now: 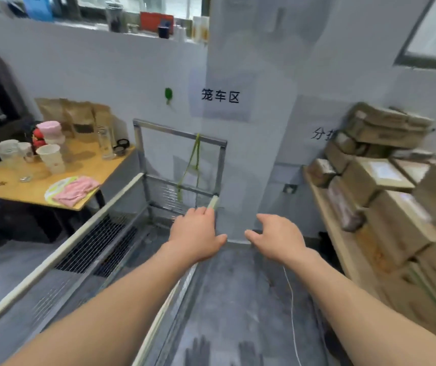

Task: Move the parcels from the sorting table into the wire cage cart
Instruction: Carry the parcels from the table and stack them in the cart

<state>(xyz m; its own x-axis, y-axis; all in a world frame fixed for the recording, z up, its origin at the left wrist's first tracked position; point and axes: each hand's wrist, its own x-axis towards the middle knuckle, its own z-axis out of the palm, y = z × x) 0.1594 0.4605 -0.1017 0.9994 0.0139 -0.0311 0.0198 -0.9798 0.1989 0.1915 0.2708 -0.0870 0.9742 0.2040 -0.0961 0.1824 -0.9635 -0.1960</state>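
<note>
Cups and glasses (53,157) crowd the wooden side table (5,184) on the far left, plus a plate with a pink cloth (75,190) on it. Next over is the wire cage cart (143,180), mesh sides, green string (194,165) hanging off its back frame, nothing inside that I can see. The person's left hand (195,233) sits on the cart's near top rail, fingers resting over it, though the grip is hard to judge. Right hand (277,237) hovers just beside it, fingers loose, holding nothing. Parcels (386,180), brown cardboard boxes, are all stacked on the sorting table (325,207) against the right wall, well apart from the cart.
</note>
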